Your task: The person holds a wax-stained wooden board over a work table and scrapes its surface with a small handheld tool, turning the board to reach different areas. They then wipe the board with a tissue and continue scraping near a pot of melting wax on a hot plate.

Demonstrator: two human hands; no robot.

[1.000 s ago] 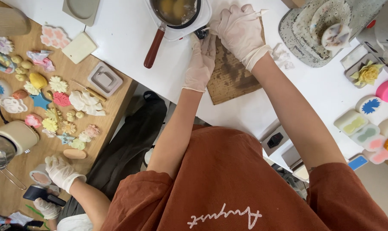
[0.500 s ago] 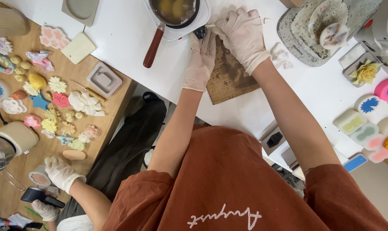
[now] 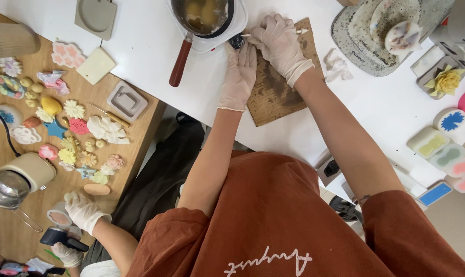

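Your gloved right hand [image 3: 281,43] pinches a thin white stick [image 3: 298,32] over the brown wooden board [image 3: 273,95] on the white bench [image 3: 145,66]. Your left hand [image 3: 238,74], fingers loosely curled and holding nothing, rests at the board's edge, just below the saucepan [image 3: 201,15] of yellow liquid.

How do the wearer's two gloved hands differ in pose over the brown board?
The left hand lies fairly flat, fingers extended toward the small dark object; the right hand is curled, pinching a thin white stick. The left sits at the brown board edge, the right above it. Both wear pale gloves.
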